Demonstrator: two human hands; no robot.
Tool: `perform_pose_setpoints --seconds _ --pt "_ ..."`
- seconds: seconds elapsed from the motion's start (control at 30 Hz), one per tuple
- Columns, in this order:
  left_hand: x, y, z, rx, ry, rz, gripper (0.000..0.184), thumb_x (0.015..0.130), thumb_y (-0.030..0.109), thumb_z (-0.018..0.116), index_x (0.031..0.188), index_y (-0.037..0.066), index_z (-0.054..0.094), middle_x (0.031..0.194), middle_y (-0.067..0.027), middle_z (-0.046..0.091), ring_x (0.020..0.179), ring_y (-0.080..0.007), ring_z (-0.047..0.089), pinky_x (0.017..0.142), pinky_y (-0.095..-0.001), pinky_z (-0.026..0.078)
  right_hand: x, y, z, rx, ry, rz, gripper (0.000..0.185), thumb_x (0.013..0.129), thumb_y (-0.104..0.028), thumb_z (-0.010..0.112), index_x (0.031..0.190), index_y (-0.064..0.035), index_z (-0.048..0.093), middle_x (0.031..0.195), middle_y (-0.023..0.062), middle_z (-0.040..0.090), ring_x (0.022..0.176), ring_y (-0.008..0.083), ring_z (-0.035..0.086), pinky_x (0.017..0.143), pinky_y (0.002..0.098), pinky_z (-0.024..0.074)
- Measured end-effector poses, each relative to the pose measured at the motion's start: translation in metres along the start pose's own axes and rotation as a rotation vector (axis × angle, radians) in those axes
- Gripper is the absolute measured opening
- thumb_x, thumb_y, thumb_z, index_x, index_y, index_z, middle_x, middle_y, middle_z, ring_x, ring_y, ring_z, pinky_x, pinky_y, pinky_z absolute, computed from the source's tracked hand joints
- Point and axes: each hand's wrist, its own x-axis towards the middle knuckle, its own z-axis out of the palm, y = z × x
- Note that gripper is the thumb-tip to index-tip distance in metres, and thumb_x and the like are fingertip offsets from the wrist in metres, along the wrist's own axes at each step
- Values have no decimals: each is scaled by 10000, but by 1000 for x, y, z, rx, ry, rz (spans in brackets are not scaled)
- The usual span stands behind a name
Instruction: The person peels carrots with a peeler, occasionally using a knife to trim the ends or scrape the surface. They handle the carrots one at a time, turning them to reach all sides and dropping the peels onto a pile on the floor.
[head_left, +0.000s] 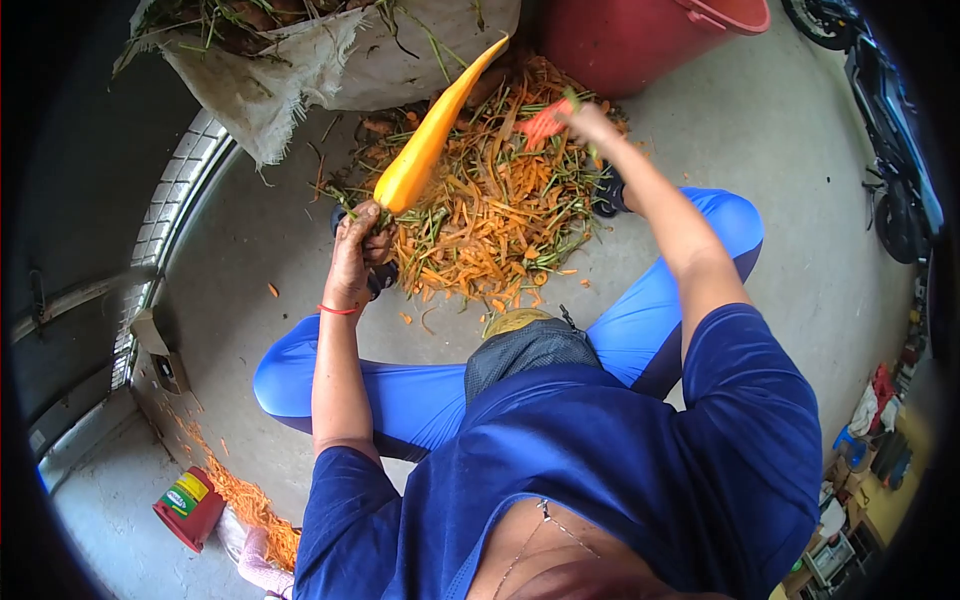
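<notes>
My left hand is closed round the stem end of a long, smooth, bright orange carrot. The carrot tilts up and to the right, its thin tip pointing away from me. My right hand, a little blurred, grips an orange-red tool that looks like a peeler, held to the right of the carrot and apart from it. Below both hands, a heap of carrot peelings mixed with green stems covers the floor between my feet.
A white woven sack with leafy, unpeeled carrots stands ahead. Behind the heap is a large red tub. A red bucket lies beside more orange shreds at lower left. A motorcycle is parked at right.
</notes>
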Motion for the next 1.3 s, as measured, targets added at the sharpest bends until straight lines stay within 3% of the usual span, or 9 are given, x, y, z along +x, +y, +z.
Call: perform_pose_setpoints --seconds 0.2,0.47,0.6,0.67,0.77,0.87,0.93,1.27,1.3 --pt "-5 -3 10 121 67 -104 168 933 273 525 883 114 545 582 90 342 464 -8 247 419 -187 179 1 37 90 5 -225 151 571 828 -533 604 1041 -4 622 839 86 690 537 128 514 573 304 475" --pt "-11 3 21 219 93 -36 211 926 272 548 1015 83 576 585 90 349 471 -4 266 421 -182 199 -76 -41 60 164 378 -301 493 908 -441 524 1128 0 517 859 192 644 836 332 637 772 401 468" --pt "-22 7 22 220 36 -17 218 923 286 546 1008 86 574 579 88 344 465 -4 266 421 -181 200 -87 -63 50 274 255 -505 556 926 -465 504 1255 -18 474 679 -12 558 516 48 484 433 208 368" --pt "-31 10 22 166 -11 43 233 913 305 547 1002 92 581 583 88 360 458 -3 271 417 -178 195 -69 -34 54 66 97 -386 560 939 -407 478 1357 -40 410 1038 146 638 887 226 610 805 353 488" --pt "-48 20 14 86 -38 108 242 895 327 551 974 102 591 588 88 383 451 -1 278 411 -172 195 -46 77 71 -184 50 -318 513 894 -367 505 1218 30 522 1228 270 528 1135 375 517 956 401 391" --pt "-59 28 13 148 111 204 218 890 307 553 949 99 575 626 86 418 454 3 287 407 -156 207 -64 51 61 102 96 4 540 904 -457 529 1185 4 550 963 122 657 621 143 555 572 282 471" --pt "-58 35 19 104 78 185 180 908 264 545 964 95 569 638 89 422 465 3 300 407 -156 213 -97 -8 52 673 5 -106 544 870 -479 592 1110 8 552 751 14 612 436 11 324 387 165 302" --pt "-32 28 72 448 -47 310 207 912 271 568 937 65 570 701 41 514 539 -37 414 501 -188 335 -176 -131 19 1295 -66 -501 359 839 -317 689 1008 -13 599 880 109 665 437 -8 330 391 143 291" --pt "-29 29 72 442 -8 343 415 884 379 588 1113 35 544 945 -85 584 831 -155 579 717 -285 466 -184 -138 12 1250 -41 -578 324 855 -288 672 996 -6 598 880 106 662 442 -12 321 389 144 276"
